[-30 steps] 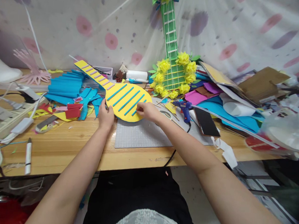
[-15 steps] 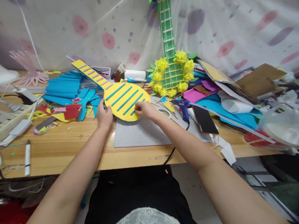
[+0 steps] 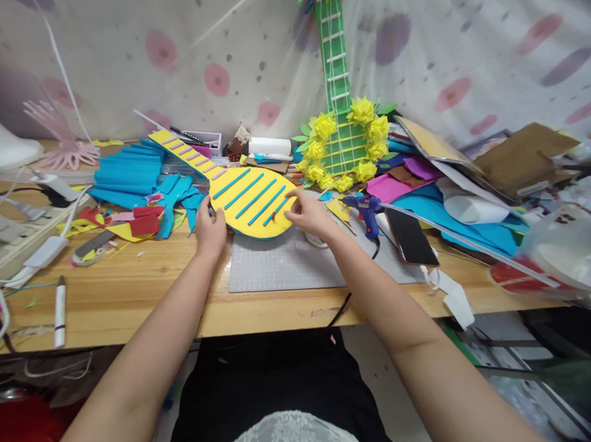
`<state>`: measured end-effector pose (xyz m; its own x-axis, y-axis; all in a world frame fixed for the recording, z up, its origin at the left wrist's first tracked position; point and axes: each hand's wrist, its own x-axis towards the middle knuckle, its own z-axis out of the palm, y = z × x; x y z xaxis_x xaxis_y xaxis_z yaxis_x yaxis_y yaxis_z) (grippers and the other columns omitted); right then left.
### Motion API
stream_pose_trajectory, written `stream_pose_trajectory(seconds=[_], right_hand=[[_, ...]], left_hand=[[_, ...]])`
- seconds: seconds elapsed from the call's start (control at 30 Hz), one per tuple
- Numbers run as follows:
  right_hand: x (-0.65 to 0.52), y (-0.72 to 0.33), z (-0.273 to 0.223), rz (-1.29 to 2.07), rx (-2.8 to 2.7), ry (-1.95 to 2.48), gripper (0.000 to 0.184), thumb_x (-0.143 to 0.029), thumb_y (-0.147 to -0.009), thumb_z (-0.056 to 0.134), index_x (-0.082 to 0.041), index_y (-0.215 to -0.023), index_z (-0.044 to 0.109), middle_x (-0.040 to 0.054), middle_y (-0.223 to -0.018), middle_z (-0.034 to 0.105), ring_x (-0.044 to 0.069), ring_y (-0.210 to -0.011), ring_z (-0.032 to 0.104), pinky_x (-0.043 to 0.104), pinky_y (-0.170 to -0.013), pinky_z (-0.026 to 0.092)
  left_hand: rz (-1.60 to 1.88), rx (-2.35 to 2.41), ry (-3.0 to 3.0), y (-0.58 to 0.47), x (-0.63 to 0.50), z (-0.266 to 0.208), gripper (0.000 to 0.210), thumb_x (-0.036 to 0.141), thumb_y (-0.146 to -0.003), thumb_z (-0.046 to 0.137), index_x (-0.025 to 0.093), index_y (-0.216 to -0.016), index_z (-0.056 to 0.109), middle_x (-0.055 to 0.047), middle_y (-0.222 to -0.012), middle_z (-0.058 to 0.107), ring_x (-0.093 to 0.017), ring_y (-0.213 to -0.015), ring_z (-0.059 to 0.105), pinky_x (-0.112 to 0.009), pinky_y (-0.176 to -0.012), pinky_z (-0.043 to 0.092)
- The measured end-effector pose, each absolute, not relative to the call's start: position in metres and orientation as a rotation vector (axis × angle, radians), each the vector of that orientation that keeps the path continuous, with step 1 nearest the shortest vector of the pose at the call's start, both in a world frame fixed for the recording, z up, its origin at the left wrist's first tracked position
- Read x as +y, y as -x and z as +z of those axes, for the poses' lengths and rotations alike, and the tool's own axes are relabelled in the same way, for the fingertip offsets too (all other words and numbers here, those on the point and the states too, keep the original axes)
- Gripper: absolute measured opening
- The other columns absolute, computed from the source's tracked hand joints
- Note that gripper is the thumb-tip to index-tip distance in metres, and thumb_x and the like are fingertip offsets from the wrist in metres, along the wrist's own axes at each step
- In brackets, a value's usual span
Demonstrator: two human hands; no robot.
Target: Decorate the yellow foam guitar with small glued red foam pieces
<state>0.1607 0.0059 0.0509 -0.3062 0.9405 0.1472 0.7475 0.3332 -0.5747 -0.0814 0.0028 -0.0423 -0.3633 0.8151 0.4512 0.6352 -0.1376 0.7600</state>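
A yellow toy guitar, apparently cut from board with a blue edge, is tilted in front of me. Blue strips lie slantwise across its round body, and short pale pink strips cross its neck. My left hand grips the body's left edge, with the thumb on the front. At the opposite edge, the curled fingers of my right hand hold the body and hide part of its rim. A small red spot shows by the lowest blue strip. Under the guitar lies a grey cutting mat.
A green guitar with yellow paper flowers leans at the back. Right of the mat are a blue glue gun, a phone and a plastic-covered tub. Blue crepe paper, a marker and a power strip lie left.
My right hand has moved right, from the lowest blue strip to the body's right edge. The guitar's neck has dipped slightly. The red spot shows now. The whole view has shifted a little.
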Motion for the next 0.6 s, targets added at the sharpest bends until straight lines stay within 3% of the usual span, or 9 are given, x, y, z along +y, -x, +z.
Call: stream_pose_trajectory(seconds=[0.17, 0.3, 0.6], right_hand=[[0.012, -0.181, 0.039, 0.533, -2.016, 1.818, 0.041, -0.026, -0.077, 0.051, -0.013, -0.115, 0.049, 0.0088, -0.088, 0.066, 0.019, -0.077, 0.059, 0.027, -0.068, 0.040], [0.019, -0.179, 0.025, 0.603, -1.965, 1.840, 0.046, -0.031, -0.083, 0.042, -0.009, -0.124, 0.042, 0.0164, -0.101, 0.065, 0.023, -0.084, 0.061, 0.031, -0.074, 0.042], [0.026, -0.158, 0.028, 0.776, -1.785, 1.479, 0.039, -0.028, -0.082, 0.043, -0.017, -0.120, 0.042, 0.0020, -0.084, 0.064, 0.014, -0.068, 0.059, 0.029, -0.070, 0.044]], left_hand=[[1.495, 1.938, -1.519, 0.079, 0.002, -0.036, 0.052, 0.032, -0.084, 0.039, 0.019, -0.134, 0.035, -0.013, -0.129, 0.049, -0.021, -0.113, 0.053, -0.038, -0.094, 0.046], [1.464, 1.918, -1.436, 0.074, -0.002, -0.028, 0.052, 0.033, -0.084, 0.038, 0.016, -0.133, 0.035, -0.014, -0.131, 0.048, -0.023, -0.111, 0.055, -0.038, -0.094, 0.046], [1.992, 1.613, -1.166, 0.091, 0.005, -0.019, 0.046, 0.023, -0.077, 0.051, 0.011, -0.122, 0.049, -0.014, -0.123, 0.055, -0.021, -0.114, 0.053, -0.034, -0.099, 0.041]])
